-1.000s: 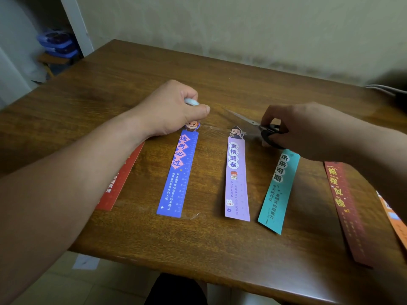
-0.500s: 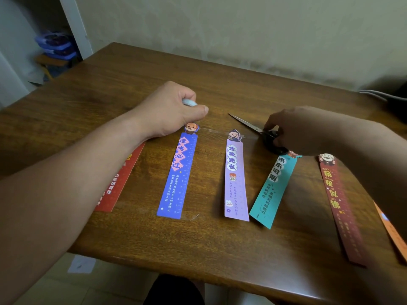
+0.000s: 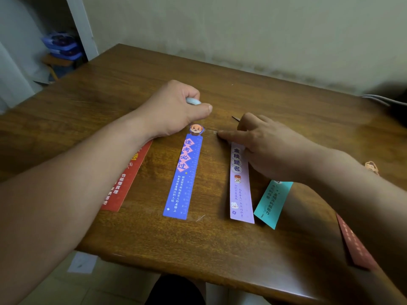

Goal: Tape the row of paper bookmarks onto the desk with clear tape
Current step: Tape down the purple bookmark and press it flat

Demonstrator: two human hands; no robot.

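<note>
Gripping tape roll [image 3: 193, 101], left hand [image 3: 174, 108]; right hand [image 3: 268, 146] fingertip presses tape strip [image 3: 211, 131]; blue bookmark [image 3: 185, 177] lengthwise, head away.

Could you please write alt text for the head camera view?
On a wooden desk, the left hand grips a tape roll near a blue bookmark while the right hand presses clear tape with a forefinger beside a purple bookmark.

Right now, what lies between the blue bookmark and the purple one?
Head view: mostly bare desk, crossed near the tops by a clear tape strip that the right hand's index fingertip presses; a small scrap lies lower.
</note>
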